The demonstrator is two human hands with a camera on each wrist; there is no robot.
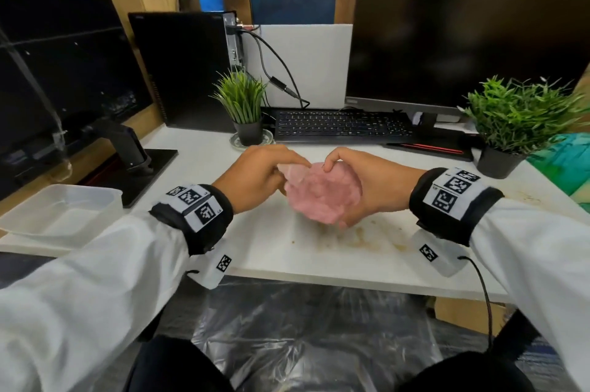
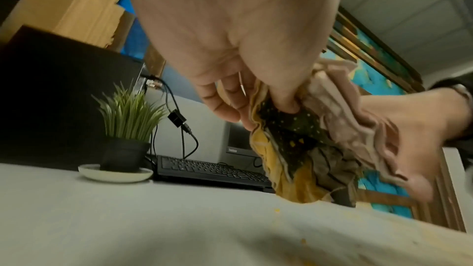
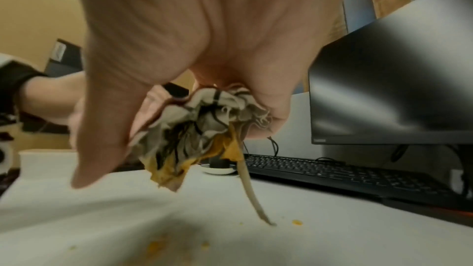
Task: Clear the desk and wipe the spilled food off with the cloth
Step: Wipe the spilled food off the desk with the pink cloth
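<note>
The head view looks forward and down from above onto the tabletop [image 1: 268,251]. Each wrist view sits low and very close beneath its own palm, facing along the fingers [image 2: 225,106] toward the back of the tabletop. All three share the keyboard [image 1: 341,125] and bunched cloth [image 1: 322,197].

Past what I hold, a black keyboard [image 1: 343,126] lies under a big dark screen [image 1: 463,40]. A white board [image 1: 303,62] stands behind it, then wood posts and blue panels. Left of my grip are a small green plant [image 1: 244,104], a black computer box [image 1: 182,69] and another dark screen [image 1: 60,62]. A bushy plant [image 1: 517,117] sits far right. Clear plastic covers the floor [image 1: 303,343] below me.
</note>
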